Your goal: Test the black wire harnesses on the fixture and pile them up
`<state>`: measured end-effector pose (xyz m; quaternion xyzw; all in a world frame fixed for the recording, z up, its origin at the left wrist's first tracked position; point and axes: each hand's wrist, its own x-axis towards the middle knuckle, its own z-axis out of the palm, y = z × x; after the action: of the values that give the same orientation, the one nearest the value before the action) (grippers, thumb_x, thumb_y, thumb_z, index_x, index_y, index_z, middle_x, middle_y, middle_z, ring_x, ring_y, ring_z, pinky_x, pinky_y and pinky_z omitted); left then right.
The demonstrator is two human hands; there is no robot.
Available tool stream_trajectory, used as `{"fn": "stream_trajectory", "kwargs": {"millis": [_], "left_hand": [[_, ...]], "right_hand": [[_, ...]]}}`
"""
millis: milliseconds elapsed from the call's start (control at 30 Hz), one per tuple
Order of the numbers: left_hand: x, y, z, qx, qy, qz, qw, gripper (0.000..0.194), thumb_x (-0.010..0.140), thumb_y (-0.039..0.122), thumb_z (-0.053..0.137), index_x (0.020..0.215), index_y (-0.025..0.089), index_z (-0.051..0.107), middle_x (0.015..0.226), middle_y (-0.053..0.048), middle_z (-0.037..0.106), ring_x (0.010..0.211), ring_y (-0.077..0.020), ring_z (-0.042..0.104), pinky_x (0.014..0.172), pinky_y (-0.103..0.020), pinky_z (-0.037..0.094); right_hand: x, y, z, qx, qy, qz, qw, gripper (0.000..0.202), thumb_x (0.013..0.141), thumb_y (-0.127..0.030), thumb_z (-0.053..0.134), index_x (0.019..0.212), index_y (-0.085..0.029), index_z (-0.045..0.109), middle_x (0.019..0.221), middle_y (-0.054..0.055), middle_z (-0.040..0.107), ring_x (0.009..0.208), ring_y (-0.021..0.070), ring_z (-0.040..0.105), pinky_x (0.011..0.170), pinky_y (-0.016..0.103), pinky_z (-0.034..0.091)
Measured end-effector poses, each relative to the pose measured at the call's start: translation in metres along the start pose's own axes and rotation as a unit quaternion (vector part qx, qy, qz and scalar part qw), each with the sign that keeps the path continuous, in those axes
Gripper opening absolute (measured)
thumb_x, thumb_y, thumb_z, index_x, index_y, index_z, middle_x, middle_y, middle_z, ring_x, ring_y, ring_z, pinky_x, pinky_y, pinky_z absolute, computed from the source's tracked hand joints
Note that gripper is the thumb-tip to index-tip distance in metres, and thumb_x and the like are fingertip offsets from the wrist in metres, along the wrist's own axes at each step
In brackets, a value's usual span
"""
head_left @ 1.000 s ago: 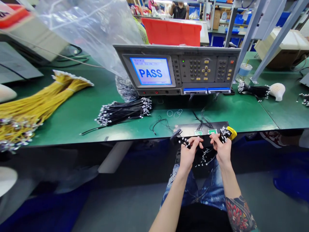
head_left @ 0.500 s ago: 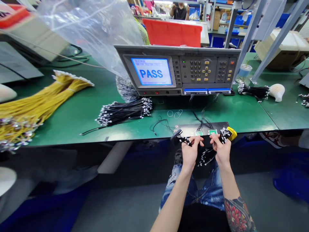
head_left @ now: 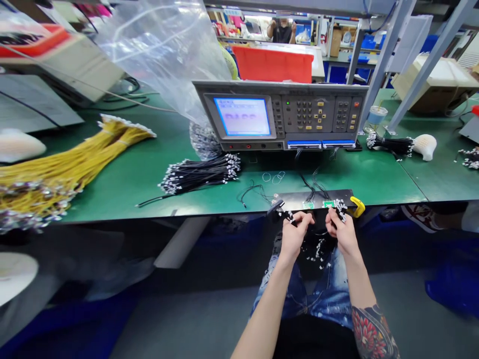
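Note:
My left hand (head_left: 294, 237) is closed on black cables (head_left: 288, 216) with white plugs, beside a dark clamp handle (head_left: 276, 207) at the bench edge. The fingers of my right hand (head_left: 343, 233) are pinched round another bunch of black cables (head_left: 341, 209), whose white plugs stick up left of a yellow clamp handle (head_left: 358, 206). Just beyond my fingertips, two small green circuit boards (head_left: 308, 205) sit on a black plate (head_left: 290, 197). Black wires run from them toward the tester (head_left: 314, 109). More white plugs (head_left: 319, 252) dangle below my hands.
Left of the plate lie a loose black cable (head_left: 254, 189), rubber bands (head_left: 277, 177) and a bundle of black cables (head_left: 202, 173). Yellow cable bundles (head_left: 75, 169) cover the far left. Behind the tester stands a red bin (head_left: 275, 65). A metal post (head_left: 419, 70) rises at right.
The word PASS on the tester's screen has faded to a faint smear. The cable bunch in my right hand has moved left, away from the yellow handle. The camera view has shifted slightly.

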<state>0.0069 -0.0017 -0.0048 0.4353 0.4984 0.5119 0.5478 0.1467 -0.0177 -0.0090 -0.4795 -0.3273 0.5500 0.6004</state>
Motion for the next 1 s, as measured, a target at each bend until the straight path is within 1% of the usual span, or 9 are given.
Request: {"fn": "stream_trajectory", "kwargs": {"millis": [167, 267, 333, 433, 600, 733, 800, 867, 1000], "left_hand": [[-0.018, 0.012, -0.016, 0.052, -0.134, -0.035, 0.989, 0.044, 0.078, 0.057, 0.074, 0.065, 0.016, 0.068, 0.053, 0.004, 0.045, 0.048, -0.0084, 0.033, 0.047, -0.023, 0.024], [-0.026, 0.017, -0.018, 0.099, -0.200, -0.050, 0.974, 0.041, 0.077, 0.054, 0.075, 0.065, 0.015, 0.068, 0.055, 0.003, 0.049, 0.052, -0.0101, 0.037, 0.051, -0.024, 0.027], [-0.029, 0.020, -0.016, 0.120, -0.220, -0.057, 0.966, 0.037, 0.073, 0.049, 0.078, 0.064, 0.015, 0.068, 0.056, 0.003, 0.051, 0.056, -0.0114, 0.040, 0.054, -0.025, 0.030], [-0.030, 0.022, -0.012, 0.130, -0.244, -0.058, 0.959, 0.035, 0.070, 0.046, 0.081, 0.065, 0.014, 0.067, 0.058, 0.003, 0.053, 0.059, -0.0129, 0.043, 0.057, -0.026, 0.033], [-0.031, 0.023, -0.014, 0.123, -0.269, -0.047, 0.954, 0.046, 0.077, 0.059, 0.076, 0.068, 0.016, 0.064, 0.061, 0.002, 0.053, 0.060, -0.0130, 0.042, 0.055, -0.025, 0.034], [-0.033, 0.021, -0.023, 0.098, -0.315, -0.077, 0.941, 0.064, 0.086, 0.078, 0.055, 0.075, 0.016, 0.064, 0.056, 0.006, 0.040, 0.048, -0.0085, 0.030, 0.044, -0.023, 0.023], [-0.033, 0.019, -0.027, 0.076, -0.311, -0.076, 0.944, 0.068, 0.087, 0.080, 0.052, 0.087, 0.014, 0.069, 0.056, 0.007, 0.037, 0.045, -0.0077, 0.027, 0.042, -0.022, 0.020], [-0.032, 0.017, -0.029, 0.049, -0.275, -0.083, 0.957, 0.068, 0.086, 0.079, 0.056, 0.091, 0.013, 0.071, 0.054, 0.009, 0.034, 0.044, -0.0068, 0.024, 0.040, -0.021, 0.017], [-0.029, 0.015, -0.030, -0.041, -0.137, -0.094, 0.985, 0.063, 0.069, 0.075, 0.078, 0.082, 0.014, 0.069, 0.052, 0.011, 0.032, 0.043, -0.0032, 0.017, 0.040, -0.019, 0.011]], "right_hand": [[-0.011, -0.013, -0.013, 0.029, -0.010, -0.038, 0.999, 0.052, 0.078, -0.065, 0.081, 0.064, -0.021, 0.055, 0.042, -0.010, 0.033, 0.043, 0.0105, 0.045, 0.044, 0.022, 0.038], [-0.015, -0.017, -0.015, 0.011, -0.023, -0.048, 0.999, 0.051, 0.081, -0.067, 0.077, 0.070, -0.021, 0.057, 0.046, -0.012, 0.030, 0.036, 0.0066, 0.032, 0.040, 0.022, 0.030], [-0.018, -0.016, -0.012, -0.045, -0.053, -0.060, 0.996, 0.046, 0.078, -0.062, 0.081, 0.072, -0.020, 0.063, 0.048, -0.011, 0.034, 0.037, 0.0054, 0.027, 0.039, 0.022, 0.024], [-0.023, -0.009, -0.006, -0.128, -0.082, -0.075, 0.985, 0.036, 0.073, -0.049, 0.089, 0.077, -0.017, 0.073, 0.051, -0.007, 0.048, 0.044, 0.0079, 0.039, 0.044, 0.023, 0.032], [-0.026, 0.002, 0.002, -0.118, -0.081, -0.053, 0.988, 0.030, 0.074, -0.046, 0.087, 0.077, -0.017, 0.076, 0.059, 0.000, 0.064, 0.051, 0.0131, 0.055, 0.051, 0.027, 0.043], [-0.023, -0.003, 0.002, -0.031, -0.027, -0.083, 0.996, 0.029, 0.077, -0.044, 0.086, 0.077, -0.020, 0.071, 0.052, -0.005, 0.056, 0.039, 0.0074, 0.038, 0.040, 0.023, 0.029], [-0.021, -0.009, 0.000, 0.042, 0.010, -0.104, 0.994, 0.028, 0.079, -0.044, 0.084, 0.081, -0.022, 0.068, 0.060, -0.004, 0.061, 0.036, 0.0031, 0.026, 0.036, 0.022, 0.019], [-0.017, -0.015, -0.003, 0.110, 0.034, -0.107, 0.988, 0.027, 0.081, -0.043, 0.082, 0.086, -0.024, 0.065, 0.073, -0.002, 0.070, 0.035, 0.0004, 0.019, 0.036, 0.020, 0.014], [-0.010, -0.018, -0.010, 0.172, 0.074, -0.111, 0.976, 0.027, 0.078, -0.041, 0.084, 0.087, -0.024, 0.065, 0.068, -0.005, 0.067, 0.035, -0.0005, 0.015, 0.036, 0.018, 0.012]]}}
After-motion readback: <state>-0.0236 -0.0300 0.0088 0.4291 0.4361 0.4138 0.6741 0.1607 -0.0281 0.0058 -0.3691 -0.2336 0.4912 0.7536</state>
